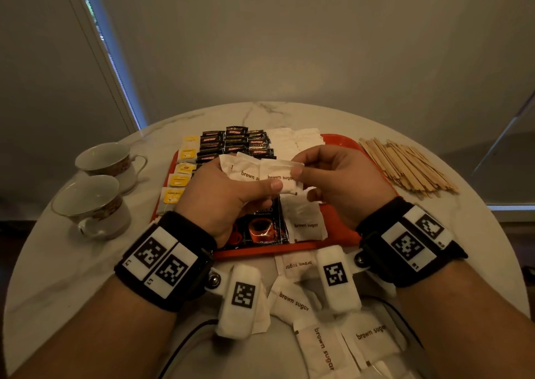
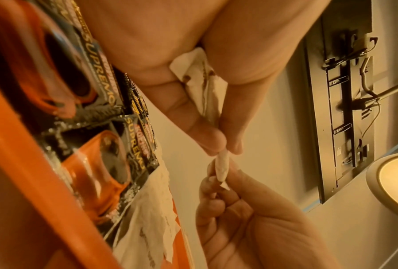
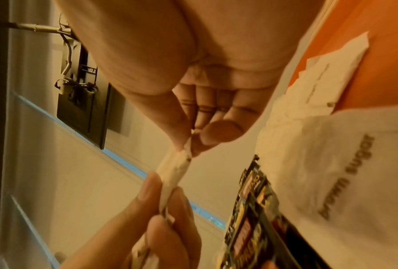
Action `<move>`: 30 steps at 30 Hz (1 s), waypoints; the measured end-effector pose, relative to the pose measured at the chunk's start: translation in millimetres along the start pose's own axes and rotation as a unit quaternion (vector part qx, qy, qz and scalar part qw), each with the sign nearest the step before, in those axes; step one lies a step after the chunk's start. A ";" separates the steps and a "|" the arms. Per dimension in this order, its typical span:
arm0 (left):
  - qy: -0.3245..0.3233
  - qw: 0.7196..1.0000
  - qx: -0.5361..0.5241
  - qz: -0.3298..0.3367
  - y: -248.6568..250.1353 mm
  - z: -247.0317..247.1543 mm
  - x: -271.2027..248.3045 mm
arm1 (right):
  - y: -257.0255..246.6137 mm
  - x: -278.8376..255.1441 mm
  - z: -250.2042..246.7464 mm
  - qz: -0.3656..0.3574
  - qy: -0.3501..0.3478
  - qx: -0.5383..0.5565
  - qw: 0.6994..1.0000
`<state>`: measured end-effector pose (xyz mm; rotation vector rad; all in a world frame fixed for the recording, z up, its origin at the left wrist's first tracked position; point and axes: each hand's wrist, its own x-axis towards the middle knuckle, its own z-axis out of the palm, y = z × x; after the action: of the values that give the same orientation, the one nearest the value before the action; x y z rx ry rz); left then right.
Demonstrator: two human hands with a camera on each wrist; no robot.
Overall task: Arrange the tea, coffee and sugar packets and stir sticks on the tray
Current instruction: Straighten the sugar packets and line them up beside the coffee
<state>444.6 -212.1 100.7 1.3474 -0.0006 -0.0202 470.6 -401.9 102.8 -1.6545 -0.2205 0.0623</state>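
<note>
We hold a small stack of white paper brown sugar packets (image 1: 260,173) above the middle of the orange tray (image 1: 341,228), our left hand (image 1: 223,199) gripping one end and our right hand (image 1: 338,182) pinching the other, long axis running left to right. Bare tray shows at the right, beside the wooden stir sticks (image 1: 408,164) fanned on the round marble worktop (image 1: 72,263). Glossy black coffee packets (image 1: 234,144) fill the tray's far middle.

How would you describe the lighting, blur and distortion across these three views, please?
Head view: dim, warm, wide-angle bending of the round table. Left wrist view: orange cast, tray smeared near the lens. Right wrist view: soft throughout, "brown sugar" packet lettering blurred.
</note>
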 end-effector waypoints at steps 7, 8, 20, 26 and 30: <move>0.026 0.999 -0.013 -0.019 -2.0 -0.9 2.1 | 9.2 12.9 -35.5 0.092 0.150 -0.028 0.984; 0.031 0.999 -0.014 -0.021 -1.4 -0.8 2.1 | 10.5 14.3 -41.3 0.120 0.163 -0.039 0.979; 0.050 0.998 -0.017 -0.026 4.7 -1.9 -0.4 | 14.7 12.7 -50.6 0.252 0.172 -0.136 0.943; 0.046 0.999 -0.014 -0.023 7.1 -2.9 -1.4 | 13.1 11.1 -47.3 0.229 0.192 -0.108 0.948; 0.042 0.998 -0.016 -0.035 7.6 -1.7 -1.8 | 8.4 10.4 -42.2 0.169 0.205 -0.085 0.960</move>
<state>442.9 -208.7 107.8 1.3157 0.1171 -0.0216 488.9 -442.1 99.5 -1.8208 0.3836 -0.0427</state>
